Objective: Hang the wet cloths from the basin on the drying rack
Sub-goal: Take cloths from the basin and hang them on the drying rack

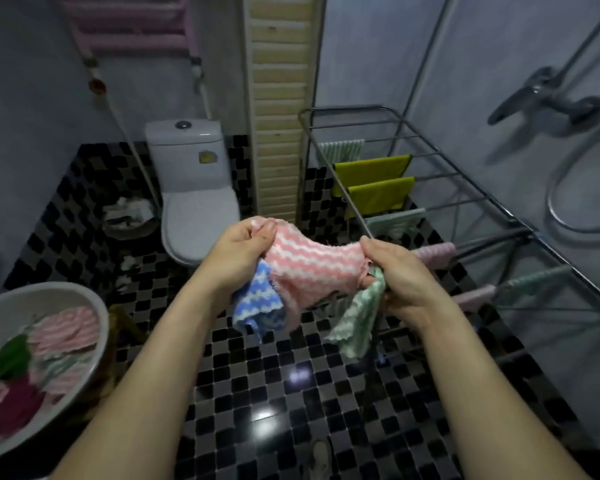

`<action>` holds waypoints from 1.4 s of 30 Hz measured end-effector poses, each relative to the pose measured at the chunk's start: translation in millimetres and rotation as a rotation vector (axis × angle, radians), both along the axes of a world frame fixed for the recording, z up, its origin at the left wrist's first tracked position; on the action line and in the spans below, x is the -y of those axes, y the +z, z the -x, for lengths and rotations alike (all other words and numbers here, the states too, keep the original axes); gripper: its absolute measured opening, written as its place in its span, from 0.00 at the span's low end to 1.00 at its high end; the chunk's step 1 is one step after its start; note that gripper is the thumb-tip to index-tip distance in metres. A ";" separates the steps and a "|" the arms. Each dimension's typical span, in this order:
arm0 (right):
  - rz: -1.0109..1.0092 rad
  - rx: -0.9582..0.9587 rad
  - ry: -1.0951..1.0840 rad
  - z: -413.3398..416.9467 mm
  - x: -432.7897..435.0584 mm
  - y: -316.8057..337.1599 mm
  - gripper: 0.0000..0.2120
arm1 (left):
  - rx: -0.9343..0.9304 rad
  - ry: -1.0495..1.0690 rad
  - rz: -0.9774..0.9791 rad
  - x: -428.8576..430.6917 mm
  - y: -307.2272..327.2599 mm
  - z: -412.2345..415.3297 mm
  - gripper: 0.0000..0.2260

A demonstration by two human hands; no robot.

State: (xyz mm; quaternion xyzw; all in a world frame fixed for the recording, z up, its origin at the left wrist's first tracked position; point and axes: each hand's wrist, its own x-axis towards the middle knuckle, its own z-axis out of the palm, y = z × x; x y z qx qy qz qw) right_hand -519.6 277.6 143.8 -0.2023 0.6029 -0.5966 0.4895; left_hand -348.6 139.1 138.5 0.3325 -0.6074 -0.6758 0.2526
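Between my hands stretches a pink cloth with white zigzag stripes [312, 268]. My left hand [238, 254] pinches its left end, and a blue zigzag cloth [257, 306] hangs below that hand. My right hand [399, 275] grips the pink cloth's right end together with a green zigzag cloth [359, 320] that dangles under it. The metal drying rack [440, 202] stands to the right, carrying two yellow cloths [378, 178], pale green ones and pink ones [433, 254]. At the lower left, the grey basin [94, 306] holds several wet cloths in pink, green and dark red.
A white toilet [191, 188] stands straight ahead with a small bin [129, 216] on its left. The floor is black-and-grey checkered tile [274, 375]. A shower mixer and hose [548, 98] hang on the right wall. A slatted wooden panel [279, 98] rises behind the rack.
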 end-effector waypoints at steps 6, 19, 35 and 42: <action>-0.182 -0.631 0.002 57.2 -78.4 11.1 0.18 | 0.104 -0.292 0.329 -42.4 -2.5 45.5 0.14; -0.308 -0.983 -0.186 186.7 -172.2 -8.2 0.06 | 0.112 -0.193 0.400 -139.9 -26.4 166.8 0.09; -0.367 -0.791 -0.066 244.8 -238.2 -59.9 0.06 | 0.423 -0.352 0.606 -208.3 -76.5 212.2 0.06; -0.656 -0.745 0.348 262.8 -268.9 -71.0 0.05 | 0.541 -0.735 0.642 -243.3 -72.7 192.0 0.11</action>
